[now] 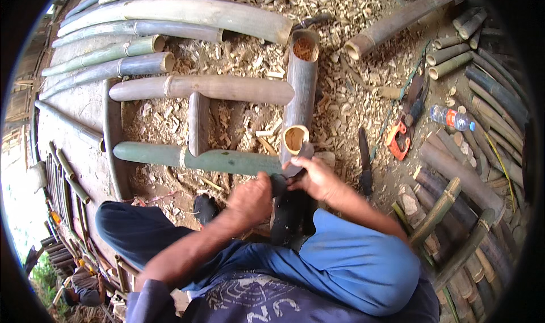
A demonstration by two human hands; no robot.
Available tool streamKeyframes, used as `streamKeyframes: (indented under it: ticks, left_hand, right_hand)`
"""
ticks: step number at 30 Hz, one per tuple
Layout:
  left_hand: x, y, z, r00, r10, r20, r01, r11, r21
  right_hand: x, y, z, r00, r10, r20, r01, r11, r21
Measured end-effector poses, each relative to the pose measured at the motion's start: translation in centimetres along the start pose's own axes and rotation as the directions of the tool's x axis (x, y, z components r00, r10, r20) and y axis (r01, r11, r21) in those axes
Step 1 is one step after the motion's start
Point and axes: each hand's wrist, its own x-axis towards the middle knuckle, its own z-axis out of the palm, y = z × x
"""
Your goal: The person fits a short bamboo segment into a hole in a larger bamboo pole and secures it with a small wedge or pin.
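I sit with a bamboo frame before me. My left hand (pixel 251 199) is closed in a fist beside a dark object (pixel 277 184); what lies inside the fist is hidden. My right hand (pixel 315 179) has its thumb and fingers closed round a short greyish bamboo piece (pixel 302 154) at the near end of a thick upright bamboo post (pixel 299 96). Two openings are cut in that post, a near one and a far one. A green bamboo crossbar (pixel 221 160) and a brown bamboo crossbar (pixel 227 88) meet its left side, with a short bamboo strut (pixel 198 124) between them.
Wood chips (pixel 343 101) cover the ground. To the right lie a sheathed-looking dark blade (pixel 364 161), an orange-handled saw (pixel 398 138), a plastic bottle (pixel 451 118) and stacked bamboo offcuts (pixel 465 192). Long bamboo poles (pixel 176 16) lie at the far left.
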Motion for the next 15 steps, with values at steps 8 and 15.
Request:
streamKeyframes:
  ticks: [8, 15]
  left_hand:
    - [5.0, -1.4, -15.3, 0.889, 0.184, 0.42, -0.289, 0.936, 0.203]
    - [0.4, 1.5, -0.1, 0.917, -0.077, 0.391, 0.259, 0.86, -0.439]
  right_hand:
    - [1.4, 2.9, 5.0, 0.982, -0.103, 0.156, -0.01, 0.803, 0.595]
    - [0.3, -2.0, 0.3, 0.988, 0.087, -0.131, -0.118, 0.961, -0.25]
